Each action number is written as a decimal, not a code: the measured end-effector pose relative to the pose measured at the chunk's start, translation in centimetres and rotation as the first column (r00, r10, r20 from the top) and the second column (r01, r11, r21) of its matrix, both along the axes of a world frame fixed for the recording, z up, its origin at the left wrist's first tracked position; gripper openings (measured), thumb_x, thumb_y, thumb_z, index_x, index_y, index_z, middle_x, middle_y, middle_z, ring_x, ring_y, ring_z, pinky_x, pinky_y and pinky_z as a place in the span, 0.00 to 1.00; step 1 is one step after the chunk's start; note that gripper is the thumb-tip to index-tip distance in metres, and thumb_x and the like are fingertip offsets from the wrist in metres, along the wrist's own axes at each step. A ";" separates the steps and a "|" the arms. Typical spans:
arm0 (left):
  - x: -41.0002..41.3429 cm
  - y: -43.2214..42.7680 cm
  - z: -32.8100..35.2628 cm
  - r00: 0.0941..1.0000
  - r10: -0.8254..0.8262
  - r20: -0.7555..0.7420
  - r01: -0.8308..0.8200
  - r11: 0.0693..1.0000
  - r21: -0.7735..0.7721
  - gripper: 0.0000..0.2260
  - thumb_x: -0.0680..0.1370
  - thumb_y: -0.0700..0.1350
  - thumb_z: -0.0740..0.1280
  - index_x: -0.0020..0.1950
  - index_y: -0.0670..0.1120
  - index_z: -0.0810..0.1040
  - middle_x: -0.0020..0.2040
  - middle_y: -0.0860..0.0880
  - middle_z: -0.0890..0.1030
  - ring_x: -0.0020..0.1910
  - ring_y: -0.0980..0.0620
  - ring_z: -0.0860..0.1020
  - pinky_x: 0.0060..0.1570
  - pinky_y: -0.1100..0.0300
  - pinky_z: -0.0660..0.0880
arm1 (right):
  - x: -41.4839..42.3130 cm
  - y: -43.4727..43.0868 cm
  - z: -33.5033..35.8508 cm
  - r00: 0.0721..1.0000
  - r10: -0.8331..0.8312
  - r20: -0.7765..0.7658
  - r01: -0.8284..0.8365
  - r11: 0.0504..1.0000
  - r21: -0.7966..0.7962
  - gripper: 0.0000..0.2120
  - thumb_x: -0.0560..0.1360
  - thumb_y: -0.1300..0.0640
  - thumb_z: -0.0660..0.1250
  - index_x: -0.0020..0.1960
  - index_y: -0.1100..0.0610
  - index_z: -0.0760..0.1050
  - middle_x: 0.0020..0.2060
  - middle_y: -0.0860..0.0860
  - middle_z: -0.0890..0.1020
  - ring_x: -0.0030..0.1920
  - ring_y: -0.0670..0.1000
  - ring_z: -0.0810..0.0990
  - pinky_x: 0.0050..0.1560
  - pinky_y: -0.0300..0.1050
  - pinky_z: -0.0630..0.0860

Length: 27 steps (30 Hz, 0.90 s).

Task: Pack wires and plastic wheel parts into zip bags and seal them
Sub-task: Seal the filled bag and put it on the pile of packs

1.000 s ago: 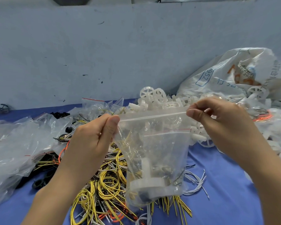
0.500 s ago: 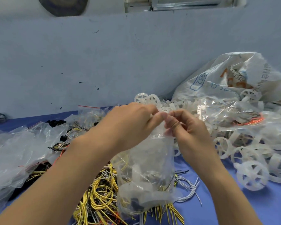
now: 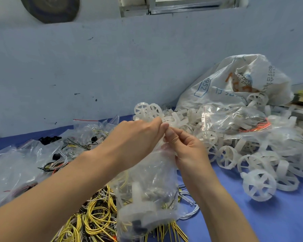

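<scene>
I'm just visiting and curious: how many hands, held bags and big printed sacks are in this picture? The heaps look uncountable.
Hands: 2, left hand and right hand, both pinching the bag's top
Held zip bag: 1
Big printed sack: 1
Total: 4
The loose white wheels and wires overlap too much to count.

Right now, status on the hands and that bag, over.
Left hand and right hand both pinching top of zip bag, fingertips together. Bag holds wires and a white wheel part. Seal hidden under fingers. Nothing blocking.
</scene>
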<state>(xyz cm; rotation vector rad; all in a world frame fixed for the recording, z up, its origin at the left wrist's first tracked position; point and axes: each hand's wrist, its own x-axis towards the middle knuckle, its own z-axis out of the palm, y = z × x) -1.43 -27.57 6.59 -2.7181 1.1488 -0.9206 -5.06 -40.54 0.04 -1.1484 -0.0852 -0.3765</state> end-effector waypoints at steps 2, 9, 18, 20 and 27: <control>0.1 0.3 -0.3 1.000 -0.022 0.003 0.022 1.000 -0.007 0.16 0.80 0.57 0.37 0.44 0.51 0.59 0.30 0.53 0.68 0.27 0.49 0.69 0.30 0.54 0.66 | 0.0 0.1 0.0 1.000 -0.025 -0.003 0.025 1.000 -0.015 0.11 0.71 0.50 0.71 0.48 0.55 0.84 0.34 0.47 0.82 0.36 0.45 0.77 0.37 0.38 0.77; -0.3 2.1 -0.3 0.995 -0.034 0.089 0.033 0.999 0.013 0.20 0.82 0.58 0.40 0.43 0.49 0.64 0.27 0.54 0.65 0.25 0.48 0.64 0.26 0.55 0.65 | 0.3 0.8 0.3 0.987 -0.161 -0.010 0.161 0.986 -0.046 0.05 0.76 0.55 0.71 0.48 0.56 0.83 0.31 0.45 0.80 0.33 0.43 0.75 0.37 0.35 0.75; -1.0 6.1 -0.5 0.997 0.024 0.068 -0.023 1.000 -0.009 0.20 0.83 0.56 0.45 0.41 0.49 0.69 0.23 0.56 0.60 0.19 0.56 0.60 0.20 0.68 0.54 | 0.2 0.7 0.7 0.977 -0.212 -0.015 0.211 0.977 -0.032 0.05 0.76 0.54 0.71 0.44 0.55 0.83 0.30 0.45 0.79 0.33 0.45 0.75 0.40 0.42 0.76; -1.2 6.8 -0.5 0.997 0.022 0.072 -0.021 1.000 -0.003 0.20 0.83 0.56 0.45 0.41 0.49 0.69 0.23 0.56 0.62 0.18 0.56 0.62 0.19 0.65 0.59 | 0.1 0.5 0.6 0.974 -0.228 -0.008 0.227 0.973 -0.039 0.05 0.76 0.53 0.71 0.44 0.54 0.83 0.30 0.44 0.80 0.33 0.43 0.75 0.39 0.39 0.76; -1.9 8.6 0.0 0.999 -0.010 0.053 0.009 1.000 0.009 0.15 0.83 0.55 0.48 0.42 0.50 0.66 0.24 0.57 0.60 0.20 0.58 0.61 0.21 0.67 0.58 | 0.5 -0.1 0.7 0.960 -0.279 0.005 0.279 0.960 0.006 0.04 0.74 0.53 0.71 0.42 0.53 0.82 0.30 0.42 0.79 0.31 0.41 0.74 0.40 0.40 0.77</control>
